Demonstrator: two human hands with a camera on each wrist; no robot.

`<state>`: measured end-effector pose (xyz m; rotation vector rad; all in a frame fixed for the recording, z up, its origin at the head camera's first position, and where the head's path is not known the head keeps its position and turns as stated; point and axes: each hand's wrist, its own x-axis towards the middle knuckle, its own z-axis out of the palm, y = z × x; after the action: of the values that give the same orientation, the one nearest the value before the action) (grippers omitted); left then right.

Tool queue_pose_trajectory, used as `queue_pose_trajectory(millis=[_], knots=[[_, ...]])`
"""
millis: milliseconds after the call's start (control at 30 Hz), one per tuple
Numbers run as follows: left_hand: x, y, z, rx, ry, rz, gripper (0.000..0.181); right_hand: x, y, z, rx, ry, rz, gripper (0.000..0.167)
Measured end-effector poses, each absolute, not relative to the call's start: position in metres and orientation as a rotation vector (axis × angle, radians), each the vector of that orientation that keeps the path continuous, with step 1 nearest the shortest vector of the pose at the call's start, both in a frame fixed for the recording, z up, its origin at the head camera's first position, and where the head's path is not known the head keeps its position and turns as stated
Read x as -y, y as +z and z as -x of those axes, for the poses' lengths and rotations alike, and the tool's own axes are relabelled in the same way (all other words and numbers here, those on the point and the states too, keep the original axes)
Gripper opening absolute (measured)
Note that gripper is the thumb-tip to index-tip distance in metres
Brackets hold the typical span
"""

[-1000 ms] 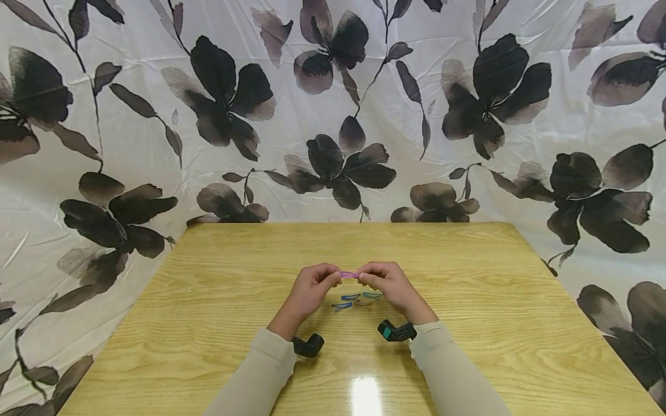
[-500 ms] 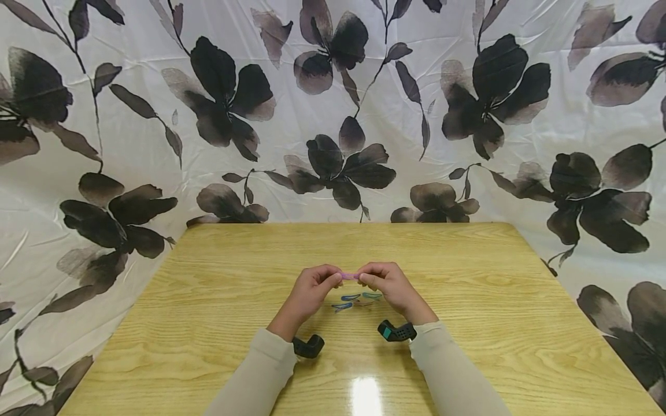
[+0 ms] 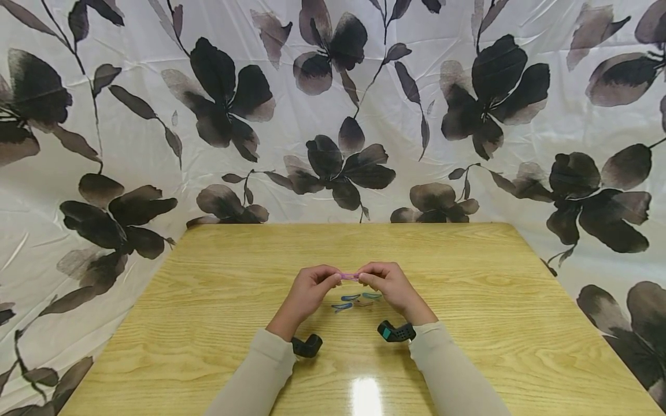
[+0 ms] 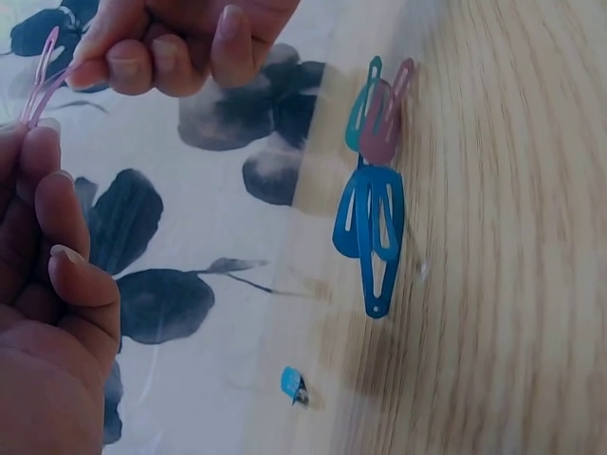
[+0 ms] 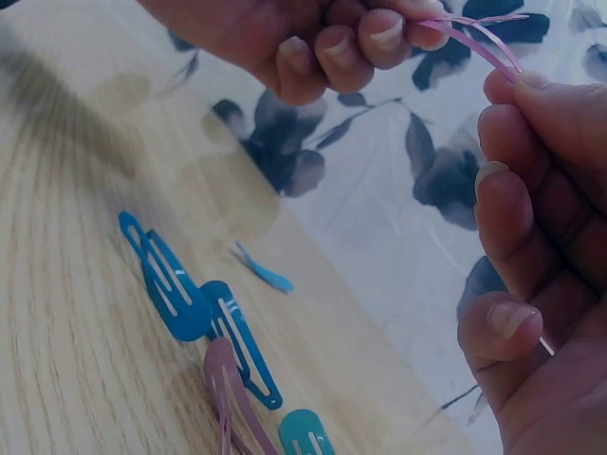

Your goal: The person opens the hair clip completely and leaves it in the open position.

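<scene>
A pink snap hair clip [image 3: 350, 277] is stretched between my two hands above the table. My left hand [image 3: 311, 290] pinches one end between thumb and index finger. At the other end, my right hand [image 3: 391, 286] pinches it the same way. In the right wrist view the pink clip [image 5: 474, 40] has its frame and tongue spread apart. Below the hands lie a blue hair clip [image 4: 377, 213], another blue hair clip [image 5: 169, 289], a teal hair clip [image 3: 372, 296] and a mauve hair clip [image 4: 380, 123], close together. A small light blue piece [image 5: 266, 272] lies apart from them.
The wooden table [image 3: 234, 248] runs back to a floral-patterned cloth [image 3: 333, 104], which also hangs on both sides. Black wrist cameras [image 3: 308, 345] sit at both wrists. A bright light reflection shows on the table near its front.
Both hands stay nearly in place with their pinch on the pink hair clip. The clip has shifted very slightly in outline between the fingers. The clips on the table have not moved.
</scene>
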<state>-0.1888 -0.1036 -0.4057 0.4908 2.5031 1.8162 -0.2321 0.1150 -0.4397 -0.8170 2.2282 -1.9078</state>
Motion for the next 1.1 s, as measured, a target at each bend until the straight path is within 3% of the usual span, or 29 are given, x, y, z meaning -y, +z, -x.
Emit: queue_pose_trajectory(millis=[333, 1100], knots=[[0.107, -0.432, 0.208, -2.575, 1.804, -0.464, 0.02, -0.115, -0.437, 0.234, -2.28, -1.861, 0.679, 0.019], [0.106, -0.412, 0.232, -2.815, 1.518, -0.412, 0.014, -0.119, -0.413, 0.258, -2.677, -1.384, 0.707, 0.015]])
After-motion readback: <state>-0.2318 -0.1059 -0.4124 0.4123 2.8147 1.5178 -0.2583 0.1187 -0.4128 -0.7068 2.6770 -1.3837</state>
